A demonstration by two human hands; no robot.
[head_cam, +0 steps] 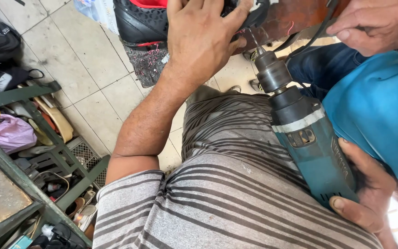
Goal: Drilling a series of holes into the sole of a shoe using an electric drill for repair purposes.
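My left hand [199,37] reaches forward and presses down on a black shoe [139,23] with a red lining, its fingers wrapped over the shoe's edge. My right hand [365,198] grips the body of a teal electric drill [309,143] at the lower right. The drill's dark chuck [270,71] points up and away from me. Its thin bit [254,39] touches the shoe's edge beside a brown wooden board [291,18].
Another person in a blue shirt [378,106] and jeans sits at the right, one hand [374,23] on a black cable [321,27]. A green metal rack [28,175] holding soles, a pink bag and clutter stands at the left. The floor is pale tile [70,60], with shavings under the shoe.
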